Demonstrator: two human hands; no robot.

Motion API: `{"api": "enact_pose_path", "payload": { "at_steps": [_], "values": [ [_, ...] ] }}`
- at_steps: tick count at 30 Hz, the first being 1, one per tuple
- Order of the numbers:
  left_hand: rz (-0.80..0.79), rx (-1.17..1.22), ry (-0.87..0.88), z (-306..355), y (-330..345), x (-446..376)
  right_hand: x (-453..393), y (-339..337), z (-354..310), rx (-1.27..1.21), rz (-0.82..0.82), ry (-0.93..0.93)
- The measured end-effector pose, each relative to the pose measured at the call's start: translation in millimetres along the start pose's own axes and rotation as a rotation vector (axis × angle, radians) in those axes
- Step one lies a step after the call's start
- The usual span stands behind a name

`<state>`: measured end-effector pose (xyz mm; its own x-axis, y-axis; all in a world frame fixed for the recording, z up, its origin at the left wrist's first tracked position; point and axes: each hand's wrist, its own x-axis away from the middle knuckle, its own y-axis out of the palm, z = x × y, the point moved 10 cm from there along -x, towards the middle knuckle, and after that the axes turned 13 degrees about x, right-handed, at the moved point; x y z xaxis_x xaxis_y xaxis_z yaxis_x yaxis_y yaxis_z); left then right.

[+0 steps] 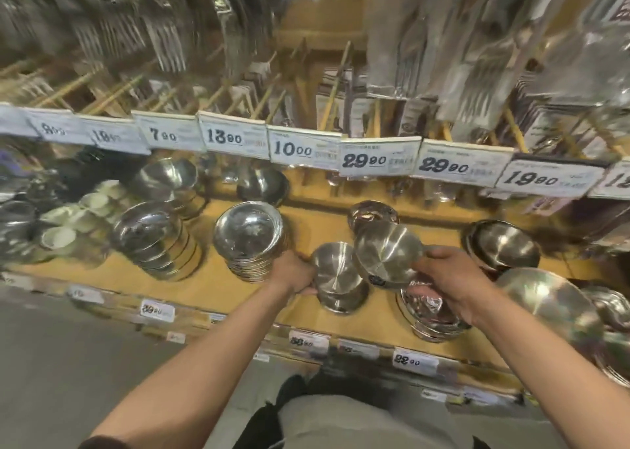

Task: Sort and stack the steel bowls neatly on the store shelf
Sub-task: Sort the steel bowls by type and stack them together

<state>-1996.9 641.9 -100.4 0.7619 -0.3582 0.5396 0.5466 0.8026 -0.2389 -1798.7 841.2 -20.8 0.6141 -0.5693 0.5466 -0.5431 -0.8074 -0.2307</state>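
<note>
Left hand [294,273] clamps thumb and fingers on the rim of a small round brushed-steel bowl [337,278], which is tipped on its side on the yellow wooden store shelf [211,285]; right hand [450,278] pinches the edge of a second brushed-steel bowl [387,251], base toward the camera, held tilted, overlapping the first bowl's upper right rim. Taking the left-held bowl as landmark: a stack of shiny shallow steel bowls [250,240] stands just left of it, touching the left hand, with a wider stack of steel bowls [156,240] further left. A low stack of crinkle-reflecting steel bowls [429,309] sits just to its right, under the right hand, and one dark-reflecting steel bowl [373,215] lies behind it.
</note>
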Motion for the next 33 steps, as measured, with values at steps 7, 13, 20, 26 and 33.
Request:
{"api": "enact_pose_path", "payload": {
  "at_steps": [7,13,20,26,33],
  "values": [
    [-0.011,-0.034,-0.045,-4,15,2,-16,14,6,0.080,-0.012,0.032],
    [0.033,0.017,-0.044,-16,15,9,-19,22,-3,0.054,-0.035,0.021],
    [0.043,0.076,-0.064,-27,18,20,-17,29,-7,0.046,-0.075,-0.005],
    [0.072,-0.037,0.017,-16,12,20,-19,36,1,0.097,-0.089,0.005],
    [0.058,-0.096,0.024,-5,-8,1,-26,54,0,0.124,-0.094,0.005]
  ]
}}
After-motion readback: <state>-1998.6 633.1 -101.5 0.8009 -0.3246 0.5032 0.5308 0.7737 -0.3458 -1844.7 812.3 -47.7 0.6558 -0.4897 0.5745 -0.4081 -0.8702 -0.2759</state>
